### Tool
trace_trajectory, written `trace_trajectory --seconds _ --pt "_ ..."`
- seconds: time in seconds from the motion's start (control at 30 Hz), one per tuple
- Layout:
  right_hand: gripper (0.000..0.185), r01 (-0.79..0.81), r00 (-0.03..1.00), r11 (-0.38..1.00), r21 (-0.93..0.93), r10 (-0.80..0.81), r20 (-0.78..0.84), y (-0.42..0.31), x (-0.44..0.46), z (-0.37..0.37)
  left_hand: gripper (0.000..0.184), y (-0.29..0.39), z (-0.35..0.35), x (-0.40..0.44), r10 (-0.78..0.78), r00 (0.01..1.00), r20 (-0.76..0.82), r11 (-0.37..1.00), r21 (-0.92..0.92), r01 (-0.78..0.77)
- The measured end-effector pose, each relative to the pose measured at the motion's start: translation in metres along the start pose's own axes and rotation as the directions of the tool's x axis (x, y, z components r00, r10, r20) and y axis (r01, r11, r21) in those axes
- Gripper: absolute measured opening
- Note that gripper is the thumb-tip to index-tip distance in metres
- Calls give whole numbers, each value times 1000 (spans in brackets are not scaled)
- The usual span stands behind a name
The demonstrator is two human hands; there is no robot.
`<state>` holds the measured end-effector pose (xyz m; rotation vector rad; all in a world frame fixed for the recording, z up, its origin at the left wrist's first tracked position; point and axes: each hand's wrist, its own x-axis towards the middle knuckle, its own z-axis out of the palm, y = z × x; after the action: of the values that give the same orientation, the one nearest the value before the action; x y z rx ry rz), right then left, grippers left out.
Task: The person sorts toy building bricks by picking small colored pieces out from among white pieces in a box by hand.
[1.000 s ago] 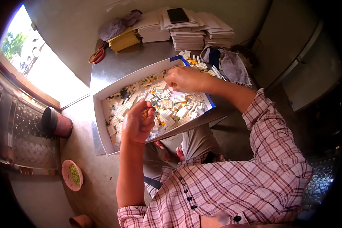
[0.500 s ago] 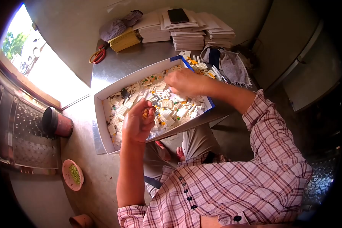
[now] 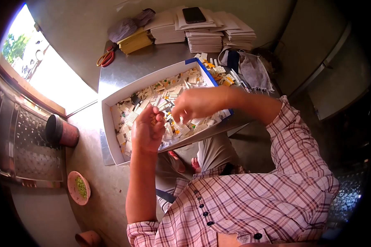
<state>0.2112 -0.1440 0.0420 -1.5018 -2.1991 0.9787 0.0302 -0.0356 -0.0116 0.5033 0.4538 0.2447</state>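
Bricks [image 3: 132, 119] lay in a box [image 3: 108, 127] on the table [image 3: 132, 61]. Behind it stood paper stacks [image 3: 204, 43], a phone [image 3: 194, 15] on one.

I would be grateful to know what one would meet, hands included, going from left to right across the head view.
Dark bucket → red scissors → left hand, curled round small yellow pieces → right hand → grey cloth.
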Motion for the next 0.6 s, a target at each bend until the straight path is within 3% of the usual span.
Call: trace_trajectory --seconds 0.07,0.13,0.23,0.33,0.37,0.47,0.5,0.6 --pt "26 -58 993 995 83 49 112 -13 -6 9 23 2 3 -1 29 999 -38 999 -39 -30" --pt "26 53 996 998 18 -54 64 0 -2 12 22 2 3 -1 25 999 -27 999 -24 -26" --pt "19 -181 982 983 -16 180 -62 15 2 0 21 1 2 -1 25 1000 -5 1000 8 -25" --pt "9 -143 973 936 -321 74 -217 46 4 -11 21 1 5 -3 35 999 -32 999 22 -34" --pt "7 -236 943 923 -305 142 -300 50 -1 -13 21 1 5 -3 36 999 -38 999 25 -35" --pt "8 -393 814 802 -451 75 -576 65 -10 -13 20 1 5 -3 38 998 -44 999 28 -37" --pt "12 -474 803 756 -451 160 -575 60 -13 -16 20 1 5 -3 39 998 -46 999 28 -38" --pt "11 -470 817 796 -381 229 -530 46 -20 -18 20 0 7 -3 47 998 -50 999 28 -46"
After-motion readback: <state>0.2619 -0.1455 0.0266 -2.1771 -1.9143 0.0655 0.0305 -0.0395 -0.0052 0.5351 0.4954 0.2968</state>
